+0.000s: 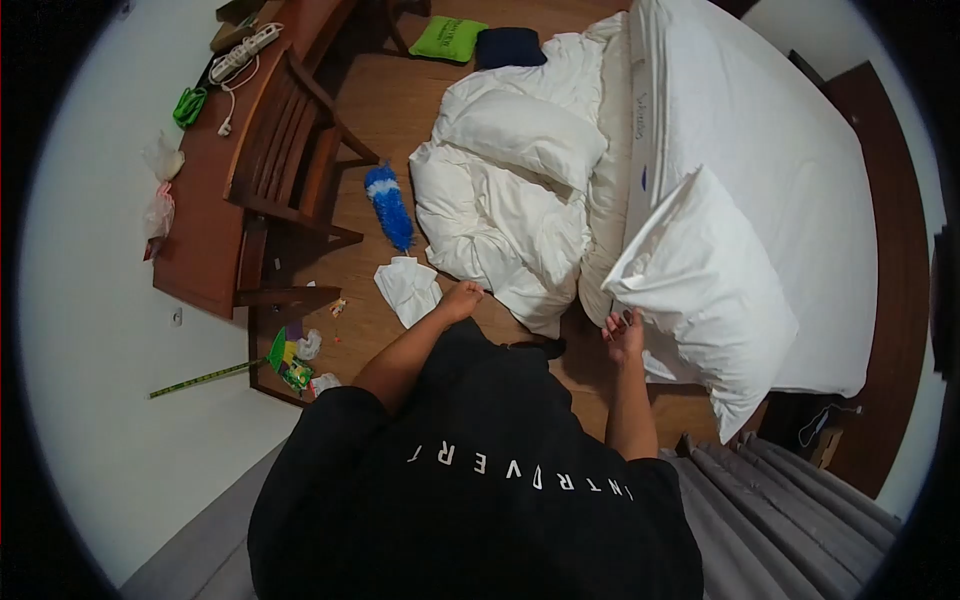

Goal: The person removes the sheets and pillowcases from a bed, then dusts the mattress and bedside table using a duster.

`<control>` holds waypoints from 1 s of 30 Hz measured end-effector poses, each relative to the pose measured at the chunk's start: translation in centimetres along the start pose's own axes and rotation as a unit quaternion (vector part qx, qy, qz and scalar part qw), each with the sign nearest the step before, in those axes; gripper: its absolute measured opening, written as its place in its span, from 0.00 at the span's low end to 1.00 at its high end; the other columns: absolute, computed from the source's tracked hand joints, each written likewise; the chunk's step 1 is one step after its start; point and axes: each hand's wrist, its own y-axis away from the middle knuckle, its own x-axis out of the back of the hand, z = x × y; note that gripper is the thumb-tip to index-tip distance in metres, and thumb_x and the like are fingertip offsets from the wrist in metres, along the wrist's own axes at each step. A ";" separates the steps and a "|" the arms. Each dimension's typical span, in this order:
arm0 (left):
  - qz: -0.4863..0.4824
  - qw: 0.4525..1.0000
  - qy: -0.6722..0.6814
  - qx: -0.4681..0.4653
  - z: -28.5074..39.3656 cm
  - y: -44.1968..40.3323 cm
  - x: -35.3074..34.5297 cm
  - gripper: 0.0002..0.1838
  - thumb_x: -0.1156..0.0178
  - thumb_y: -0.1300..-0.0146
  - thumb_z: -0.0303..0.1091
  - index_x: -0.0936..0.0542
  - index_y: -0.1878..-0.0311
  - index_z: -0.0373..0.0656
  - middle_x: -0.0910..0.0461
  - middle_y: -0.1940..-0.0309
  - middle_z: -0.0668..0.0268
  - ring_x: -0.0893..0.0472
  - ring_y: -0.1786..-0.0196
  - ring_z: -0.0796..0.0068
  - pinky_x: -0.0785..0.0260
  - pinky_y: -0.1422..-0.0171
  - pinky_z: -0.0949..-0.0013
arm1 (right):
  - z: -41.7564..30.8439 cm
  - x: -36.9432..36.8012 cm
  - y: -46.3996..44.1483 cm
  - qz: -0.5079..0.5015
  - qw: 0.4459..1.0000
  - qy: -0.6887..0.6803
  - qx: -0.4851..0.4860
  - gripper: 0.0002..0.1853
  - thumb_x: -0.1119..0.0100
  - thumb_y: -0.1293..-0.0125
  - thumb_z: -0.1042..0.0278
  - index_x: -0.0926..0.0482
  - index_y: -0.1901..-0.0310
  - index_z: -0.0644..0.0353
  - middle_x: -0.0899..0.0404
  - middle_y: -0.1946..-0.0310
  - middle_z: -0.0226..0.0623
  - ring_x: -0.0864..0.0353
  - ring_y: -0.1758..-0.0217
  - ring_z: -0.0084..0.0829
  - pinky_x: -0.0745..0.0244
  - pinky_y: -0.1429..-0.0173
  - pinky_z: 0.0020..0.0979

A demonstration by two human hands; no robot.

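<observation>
My left hand is closed beside the lower edge of a crumpled white quilt on the floor; what its fingers hold, if anything, is hidden. Palm up and fingers apart, my right hand is open just below the left corner of a white pillow. That pillow is tilted over the near edge of the bed mattress; whether the hand touches it is unclear. Another white pillow lies on the quilt.
On the floor are a blue duster, a white cloth, green and dark blue cushions, and small litter. A wooden chair stands by a desk at left. Grey curtains hang behind me.
</observation>
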 end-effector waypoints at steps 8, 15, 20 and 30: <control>-0.020 0.998 0.052 0.033 -0.6 -0.4 6.4 0.12 0.48 0.43 0.35 0.26 0.60 0.38 0.24 0.65 0.63 0.26 0.59 0.72 0.36 0.52 0.73 | 10.5 -14.2 1.1 -0.090 0.981 0.140 -0.098 0.24 0.53 0.39 0.52 0.38 0.46 0.58 0.29 0.66 0.33 0.29 0.65 0.29 0.34 0.62 0.31; -0.056 0.994 0.083 0.049 3.8 -2.0 9.3 0.12 0.50 0.40 0.36 0.30 0.57 0.39 0.26 0.65 0.69 0.28 0.63 0.79 0.35 0.59 0.77 | 12.3 -25.9 2.9 -0.216 0.928 0.257 -0.160 0.22 0.54 0.38 0.51 0.37 0.49 0.58 0.28 0.66 0.32 0.29 0.63 0.26 0.34 0.60 0.30; -0.015 0.994 0.098 0.053 -0.3 -6.6 10.3 0.13 0.51 0.38 0.37 0.30 0.55 0.38 0.26 0.64 0.68 0.28 0.62 0.79 0.35 0.59 0.76 | 14.4 -30.3 -1.9 -0.211 0.906 0.318 -0.184 0.16 0.53 0.38 0.48 0.32 0.60 0.52 0.28 0.69 0.26 0.28 0.68 0.19 0.35 0.64 0.25; 0.115 0.948 0.264 0.137 -5.7 -20.3 16.2 0.15 0.49 0.40 0.39 0.28 0.55 0.38 0.26 0.67 0.66 0.26 0.64 0.78 0.34 0.57 0.75 | 20.1 -36.8 -15.6 -0.202 0.886 0.345 -0.234 0.14 0.53 0.38 0.53 0.31 0.57 0.53 0.26 0.67 0.26 0.28 0.67 0.20 0.35 0.64 0.22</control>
